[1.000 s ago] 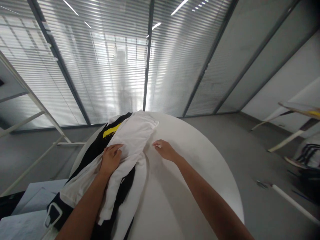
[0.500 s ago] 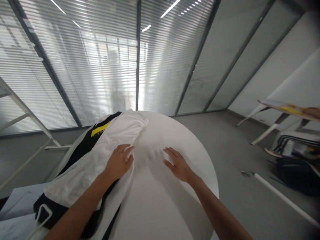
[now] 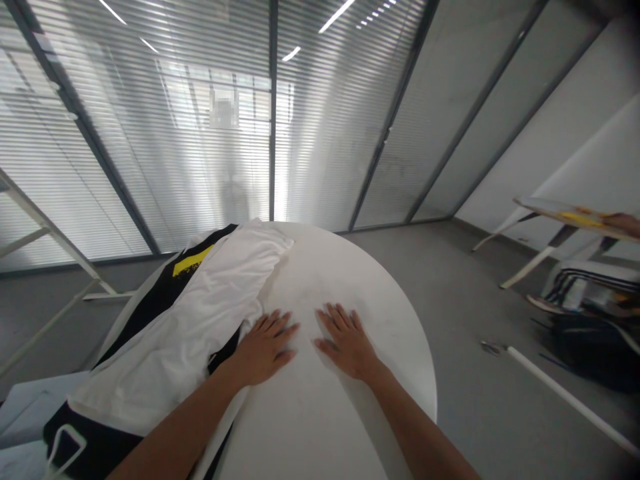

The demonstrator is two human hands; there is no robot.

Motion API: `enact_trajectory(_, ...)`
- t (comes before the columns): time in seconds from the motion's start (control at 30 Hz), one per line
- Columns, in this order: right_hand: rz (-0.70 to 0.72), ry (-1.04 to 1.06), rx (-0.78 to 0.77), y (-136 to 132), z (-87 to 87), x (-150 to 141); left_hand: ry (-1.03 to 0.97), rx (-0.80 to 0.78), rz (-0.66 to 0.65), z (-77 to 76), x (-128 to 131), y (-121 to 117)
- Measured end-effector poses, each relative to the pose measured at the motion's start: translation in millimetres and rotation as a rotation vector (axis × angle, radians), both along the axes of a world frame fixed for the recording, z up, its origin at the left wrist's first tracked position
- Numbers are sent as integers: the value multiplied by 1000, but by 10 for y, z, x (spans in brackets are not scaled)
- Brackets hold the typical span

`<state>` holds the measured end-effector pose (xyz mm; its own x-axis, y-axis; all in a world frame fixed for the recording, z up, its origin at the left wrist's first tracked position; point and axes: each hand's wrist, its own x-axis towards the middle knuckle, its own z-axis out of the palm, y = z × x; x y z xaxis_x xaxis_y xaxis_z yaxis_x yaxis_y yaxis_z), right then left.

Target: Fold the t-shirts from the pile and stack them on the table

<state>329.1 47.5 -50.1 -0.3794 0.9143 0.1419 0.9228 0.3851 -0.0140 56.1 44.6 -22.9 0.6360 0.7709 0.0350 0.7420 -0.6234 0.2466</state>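
Gripping nothing, resting left hand [image 3: 265,348] and right hand [image 3: 346,341] splayed palm-down on table [image 3: 300,427], with white garment [image 3: 195,327] laid out over black cloth [image 3: 157,301], still wrinkled.

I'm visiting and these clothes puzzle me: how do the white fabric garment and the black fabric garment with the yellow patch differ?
The white fabric garment shows no print; the black fabric garment bears a yellow patch. The white one lies on top, while the black one is partly covered by it. Both lie on the round white table.
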Motion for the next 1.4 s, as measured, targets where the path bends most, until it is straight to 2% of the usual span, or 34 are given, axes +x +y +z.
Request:
enact_trajectory(0.47,-7,17,-17,-1,26,-8,-54,-52,-55,-18,-108,27)
enact_trajectory(0.87,-12,12,16,-3,-11,8,-92,26,-67,-140,-129,50)
enact_trajectory(1.2,-17,24,-35,-14,52,-13,-71,-15,-60,-98,-126,42)
enact_trajectory(1.4,1,35,-2,-2,3,13,-73,-39,-58,-53,-125,32)
